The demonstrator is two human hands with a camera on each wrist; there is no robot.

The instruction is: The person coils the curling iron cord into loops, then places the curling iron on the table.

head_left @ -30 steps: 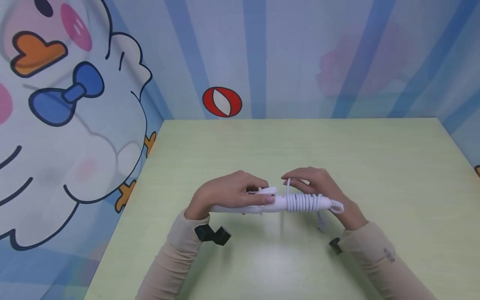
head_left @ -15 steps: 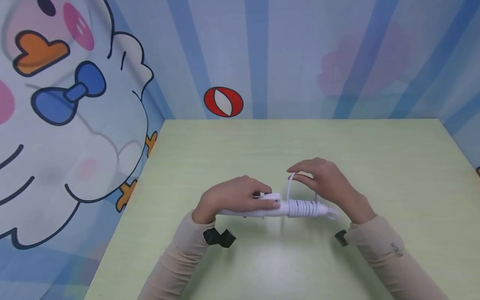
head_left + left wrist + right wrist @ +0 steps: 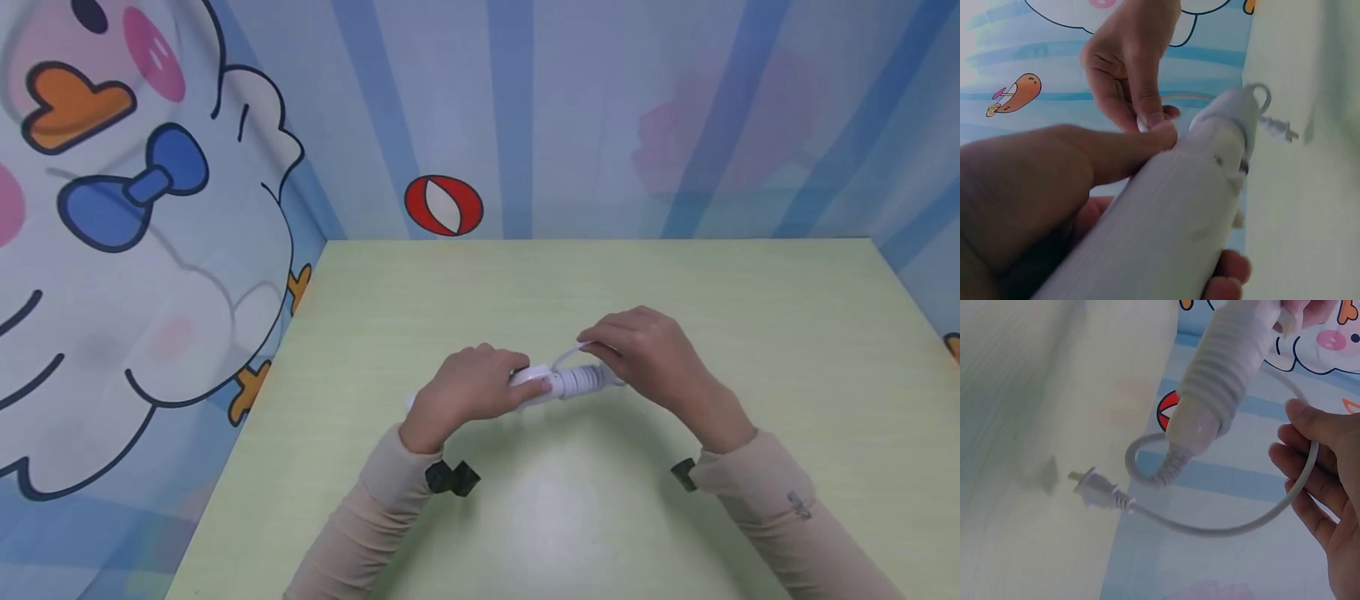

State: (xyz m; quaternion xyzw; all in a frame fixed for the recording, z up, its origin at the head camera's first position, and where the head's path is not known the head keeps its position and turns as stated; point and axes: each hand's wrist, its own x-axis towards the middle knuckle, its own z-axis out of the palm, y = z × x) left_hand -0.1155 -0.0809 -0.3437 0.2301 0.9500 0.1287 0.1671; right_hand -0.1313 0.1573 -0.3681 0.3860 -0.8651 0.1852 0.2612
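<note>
My left hand [image 3: 476,379] grips a white hair iron [image 3: 1160,219] around its body, thumb along the upper side. White cord [image 3: 581,381] is wound in several turns about the handle end, which points right in the head view. My right hand [image 3: 656,354] pinches the loose stretch of that cord between thumb and fingers, just beyond the handle. In the right wrist view the cord curves past the fingertips to a two-prong plug [image 3: 1097,487] hanging free. The hair iron is held above the table, its left part mostly hidden behind my left hand.
A pale green tabletop [image 3: 450,292] lies under both hands. Behind it stands a blue striped wall [image 3: 585,125] with a red ball printed on it. A large printed cartoon bird [image 3: 180,333] covers the left wall.
The handle end has tilted up and away from level. My right hand has moved up and slightly right with the pinched cord, and fewer turns show on the handle.
</note>
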